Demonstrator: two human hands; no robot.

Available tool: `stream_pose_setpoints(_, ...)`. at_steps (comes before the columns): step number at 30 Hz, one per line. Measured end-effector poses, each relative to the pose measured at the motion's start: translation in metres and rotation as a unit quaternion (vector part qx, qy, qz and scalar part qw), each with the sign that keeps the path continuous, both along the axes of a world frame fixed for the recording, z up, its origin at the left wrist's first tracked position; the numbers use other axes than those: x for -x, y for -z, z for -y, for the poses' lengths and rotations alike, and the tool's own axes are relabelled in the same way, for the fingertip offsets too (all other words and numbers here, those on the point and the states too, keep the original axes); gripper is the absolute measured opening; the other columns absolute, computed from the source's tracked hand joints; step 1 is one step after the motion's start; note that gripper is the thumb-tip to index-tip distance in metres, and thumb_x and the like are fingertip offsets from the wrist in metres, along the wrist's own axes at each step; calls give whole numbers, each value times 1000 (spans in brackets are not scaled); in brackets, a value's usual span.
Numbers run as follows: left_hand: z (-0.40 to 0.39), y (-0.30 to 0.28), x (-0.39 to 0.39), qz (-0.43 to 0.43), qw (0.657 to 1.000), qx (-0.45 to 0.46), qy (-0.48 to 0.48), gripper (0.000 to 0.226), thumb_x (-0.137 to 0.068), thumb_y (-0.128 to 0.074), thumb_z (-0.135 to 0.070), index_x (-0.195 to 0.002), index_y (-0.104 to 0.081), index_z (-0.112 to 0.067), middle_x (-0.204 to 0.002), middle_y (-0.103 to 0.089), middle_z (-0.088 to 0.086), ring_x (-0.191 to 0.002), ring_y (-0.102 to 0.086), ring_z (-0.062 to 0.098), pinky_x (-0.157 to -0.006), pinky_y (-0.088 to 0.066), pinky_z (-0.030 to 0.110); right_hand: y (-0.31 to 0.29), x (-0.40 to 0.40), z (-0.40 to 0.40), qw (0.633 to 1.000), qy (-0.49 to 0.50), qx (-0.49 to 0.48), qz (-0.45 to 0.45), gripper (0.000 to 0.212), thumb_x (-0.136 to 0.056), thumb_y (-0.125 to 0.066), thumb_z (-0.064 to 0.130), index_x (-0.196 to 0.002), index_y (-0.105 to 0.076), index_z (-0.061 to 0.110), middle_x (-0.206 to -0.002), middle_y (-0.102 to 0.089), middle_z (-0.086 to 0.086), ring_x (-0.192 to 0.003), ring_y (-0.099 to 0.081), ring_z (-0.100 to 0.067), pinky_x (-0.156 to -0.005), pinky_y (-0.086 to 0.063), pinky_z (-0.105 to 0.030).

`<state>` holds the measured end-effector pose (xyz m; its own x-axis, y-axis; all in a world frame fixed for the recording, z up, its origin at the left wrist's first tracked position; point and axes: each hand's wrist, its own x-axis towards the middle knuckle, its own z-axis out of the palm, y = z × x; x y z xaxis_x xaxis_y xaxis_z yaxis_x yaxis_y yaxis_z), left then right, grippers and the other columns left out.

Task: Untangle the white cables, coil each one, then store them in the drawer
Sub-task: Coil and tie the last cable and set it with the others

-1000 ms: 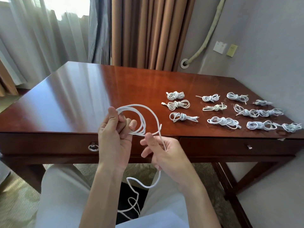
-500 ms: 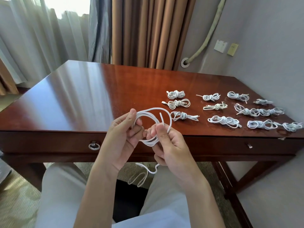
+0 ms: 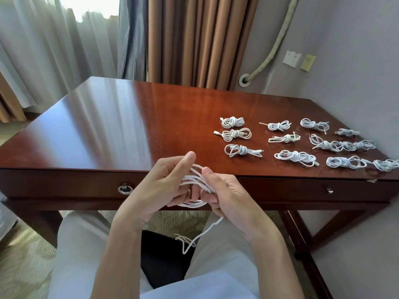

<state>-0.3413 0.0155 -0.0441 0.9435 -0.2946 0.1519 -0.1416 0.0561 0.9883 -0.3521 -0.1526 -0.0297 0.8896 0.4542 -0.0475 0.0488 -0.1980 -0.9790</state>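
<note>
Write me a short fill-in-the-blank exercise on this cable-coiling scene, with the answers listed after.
1. Both hands hold a white cable wound into ____.
2. Its loose tail hangs down over the person's ____.
3. The finished bundles lie on the ____ half of the desk.
4. Both desk drawers are ____.

Answers: loops; lap; right; closed

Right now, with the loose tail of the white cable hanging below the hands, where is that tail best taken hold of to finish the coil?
Probably just below the right hand, where the white cable's tail leaves the coil and hangs free, pinched from the side. Lower down it bends above the lap, so a grip there would leave slack.
</note>
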Motion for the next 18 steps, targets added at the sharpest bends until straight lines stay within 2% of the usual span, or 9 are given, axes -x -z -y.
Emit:
stream_pose_setpoints(2,-1,3,-2,-1,1000,-10,-11,49,-103,-42,-41,-84,-63,0,-58,-55,12,-43,-35,18,-41,-23,20,1,0,0,1000,4,-3,10,49,-111,-31,28,-85,-61,-1,-47,-50,17,-41,-47,3,-49,-40,-7)
stream_pose_setpoints(6,-1,7,-5,6,1000,-22,-16,40,-105,-47,-26,-78,-57,2,-63,-52,18,-51,-22,29,-46,-27,19,9,-2,0,997,48,-5,57,53,-103,-44,44,-93,-71,-1,-56,-41,13,-45,-31,-3,-48,-31,-11)
stream_pose_setpoints(8,-3,7,-5,5,1000,-16,5,42,-106,-43,-24,-72,-60,-6,-64,-46,18,-54,-18,32,-49,-31,18,10,-3,0,995,74,-17,71,50,-99,-51,47,-84,-71,4,-60,-47,5,-51,-34,-3,-55,-32,-13)
stream_pose_setpoints(9,-3,7,-4,4,1000,-20,19,44,-106,-42,-27,-71,-62,-10,-63,-40,17,-56,-19,36,-52,-34,20,12,-4,0,993,82,-19,80,49,-99,-53,48,-81,-72,6,-63,-50,0,-56,-38,-7,-59,-35,-19)
stream_pose_setpoints(11,-4,7,-3,2,999,-23,36,45,-104,-42,-34,-72,-62,-10,-66,-33,19,-61,-24,42,-63,-39,27,13,-4,1,992,87,-14,86,48,-100,-52,48,-81,-73,10,-63,-52,-2,-57,-38,-11,-59,-37,-25)
stream_pose_setpoints(13,-4,9,-3,0,1000,-15,15,45,-100,-45,-37,-76,-62,-3,-68,-38,16,-66,-34,35,-72,-40,36,11,-3,2,992,92,-5,83,49,-101,-49,46,-78,-73,10,-55,-47,6,-47,-34,-4,-52,-33,-17)
stream_pose_setpoints(14,-4,11,-5,3,1000,-12,-1,45,-99,-47,-37,-76,-62,-3,-66,-43,9,-66,-39,27,-72,-42,37,10,-3,2,992,93,-8,82,49,-103,-48,42,-76,-72,10,-50,-48,11,-42,-37,-3,-51,-33,-14)
stream_pose_setpoints(16,-4,13,-7,21,1000,-13,-19,45,-99,-50,-36,-72,-58,-1,-62,-43,-2,-61,-40,15,-65,-38,37,9,-2,4,991,105,-26,79,43,-106,-47,31,-87,-76,7,-48,-56,16,-41,-49,1,-50,-39,-10)
stream_pose_setpoints(18,-6,16,-9,38,999,-23,-31,47,-99,-52,-36,-68,-51,0,-57,-38,-5,-51,-34,11,-57,-29,40,9,-2,5,988,128,-47,74,41,-106,-47,29,-98,-77,2,-54,-65,13,-41,-52,3,-50,-39,-8)
